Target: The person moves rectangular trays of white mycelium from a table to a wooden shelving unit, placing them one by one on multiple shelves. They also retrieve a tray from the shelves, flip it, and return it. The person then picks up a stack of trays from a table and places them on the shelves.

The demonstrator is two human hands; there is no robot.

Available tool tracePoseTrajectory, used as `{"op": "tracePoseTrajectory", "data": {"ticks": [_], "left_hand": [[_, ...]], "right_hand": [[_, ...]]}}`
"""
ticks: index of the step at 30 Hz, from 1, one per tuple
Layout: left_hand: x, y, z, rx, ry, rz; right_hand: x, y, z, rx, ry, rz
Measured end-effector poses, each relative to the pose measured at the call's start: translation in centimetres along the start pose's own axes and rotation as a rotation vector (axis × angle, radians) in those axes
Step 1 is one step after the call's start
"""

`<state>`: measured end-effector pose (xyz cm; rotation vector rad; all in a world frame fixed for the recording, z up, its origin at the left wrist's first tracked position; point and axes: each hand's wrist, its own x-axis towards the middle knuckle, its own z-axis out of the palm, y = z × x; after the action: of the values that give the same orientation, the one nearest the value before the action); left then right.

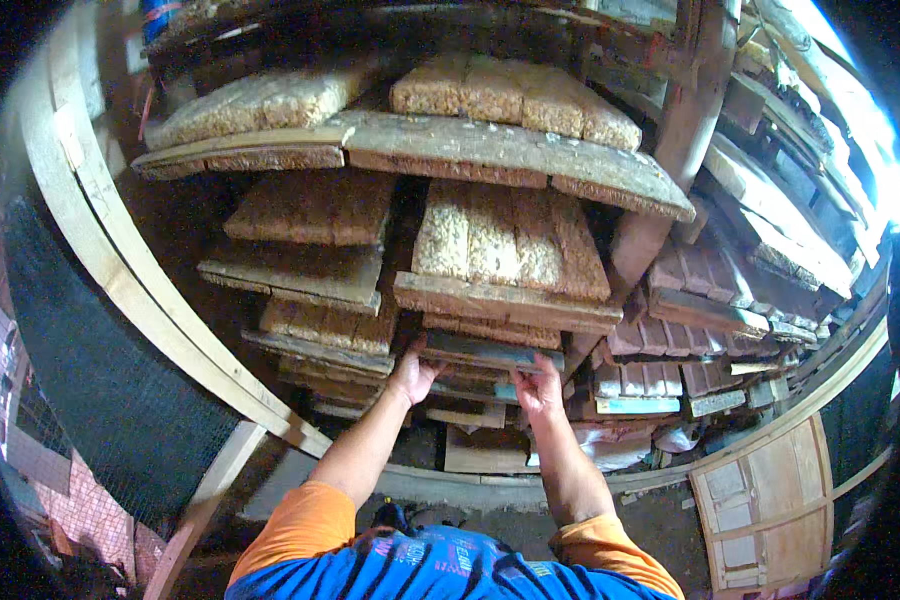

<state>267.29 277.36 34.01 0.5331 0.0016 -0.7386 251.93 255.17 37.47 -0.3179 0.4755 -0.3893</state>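
Both my arms reach forward to a rack of stacked wooden boards bearing grainy, tan slabs that look like tempeh. My left hand (413, 377) grips the left end of a dark wooden board (485, 352), its fingers partly hidden at the edge. At that board's right end, my right hand (539, 388) is closed round the front edge, thumb up. A row of grainy slabs (490, 329) lies on this board, mostly hidden under the board above. That upper board (505, 300) carries a large pale, brightly lit slab (510, 240).
Higher up, a long shelf board (450, 150) holds more slabs (515, 97). A slanting post (670, 170) rises right of the stack, with brown block rows (700, 270) beyond. Pale timber framing (140, 255) and dark mesh (110, 370) stand left; a wooden panel (765, 500) stands lower right.
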Motion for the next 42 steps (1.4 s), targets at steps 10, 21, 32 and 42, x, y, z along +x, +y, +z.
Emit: {"op": "tracePoseTrajectory", "data": {"ticks": [10, 21, 32, 42], "left_hand": [[-1.6, -0.6, 0.3, 0.072, -0.001, 0.066], [-7.1, -1.5, 1.4, 0.084, -0.024, 0.012], [-13.3, -0.4, 3.2, -0.185, -0.012, -0.165], [-9.4, -3.4, -1.9, -0.204, -0.145, -0.302]], "right_hand": [[-1.5, 0.3, -0.6, -0.018, -0.029, -0.062], [-5.0, 1.2, -3.6, -0.003, -0.018, -0.068], [-11.9, 2.7, -4.8, -0.006, -0.011, -0.088], [-17.5, 3.4, -7.4, -0.042, 0.025, -0.057]]}}
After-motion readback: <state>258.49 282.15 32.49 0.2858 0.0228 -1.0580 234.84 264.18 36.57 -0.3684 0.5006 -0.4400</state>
